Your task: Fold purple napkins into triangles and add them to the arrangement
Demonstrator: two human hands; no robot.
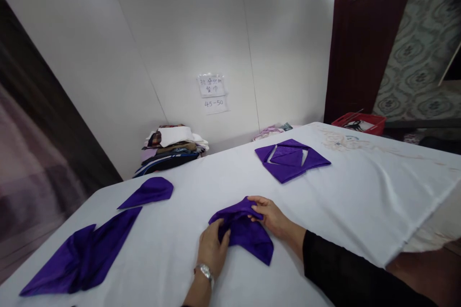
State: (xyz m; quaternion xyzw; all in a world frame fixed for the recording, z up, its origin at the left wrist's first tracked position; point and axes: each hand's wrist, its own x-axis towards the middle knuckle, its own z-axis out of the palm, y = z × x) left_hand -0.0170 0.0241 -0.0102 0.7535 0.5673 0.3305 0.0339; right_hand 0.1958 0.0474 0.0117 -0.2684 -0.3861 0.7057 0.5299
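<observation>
A purple cloth napkin [248, 236], partly folded, lies in front of me with its upper edge lifted. My left hand [213, 244], a silver watch on its wrist, is closed on the napkin's left side, thumb and fingers gripping the fabric. At the upper right corner my right hand [268, 213] pinches the raised edge. One flap points down to the right over the white tablecloth [173, 259]. Some of the right fingers are hidden behind the cloth.
Purple cloths lie left: a folded one [149, 192] and a larger crumpled one [82, 254]. Farther right is a purple square arrangement [293, 158]. Behind stand a clothes pile [173, 148], handwritten signs [212, 91] on the wall and a red basket [376, 124].
</observation>
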